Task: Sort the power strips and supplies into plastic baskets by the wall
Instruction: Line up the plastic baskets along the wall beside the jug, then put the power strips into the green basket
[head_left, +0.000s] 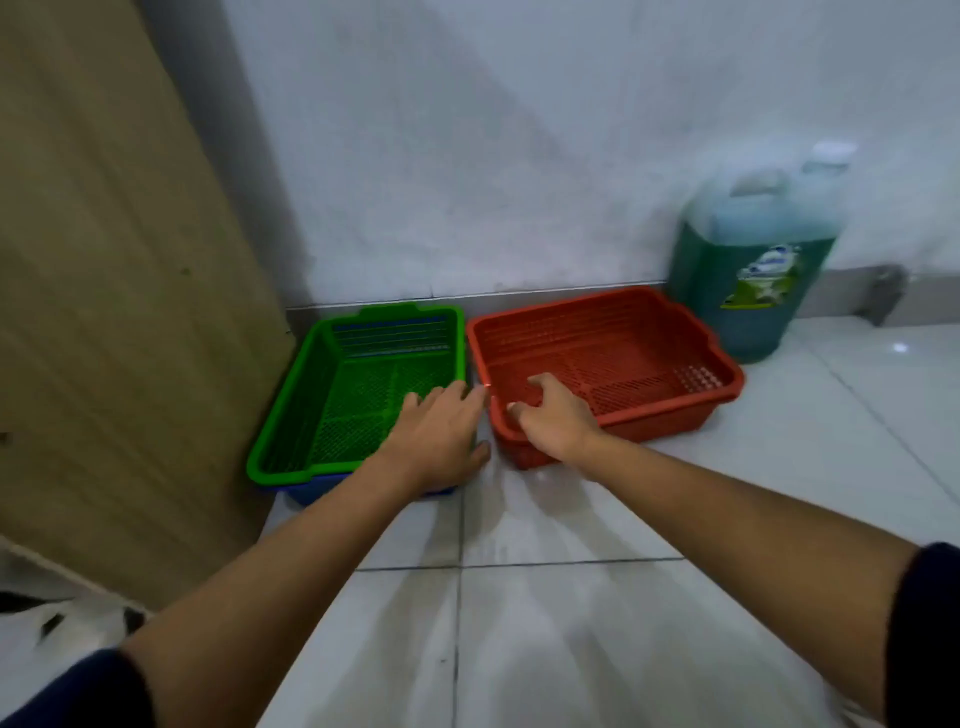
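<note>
Fingers (524, 410) of right hand (550, 421) curled over near rim of red basket (613, 358), gripping it. Left hand (441, 441) spread flat, loose, on near right corner of green basket (322, 405), nested in blue basket (311, 491). Both against wall (467, 156), green at 9 o'clock of red. Green-liquid jug (753, 270) at 2 o'clock of red.

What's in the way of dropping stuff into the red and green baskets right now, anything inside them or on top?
Nothing visible. The red basket and green basket are both empty and uncovered. Only the hands are there: the right hand grips the red basket's near rim, and the left hand rests on the green basket's near corner.
</note>
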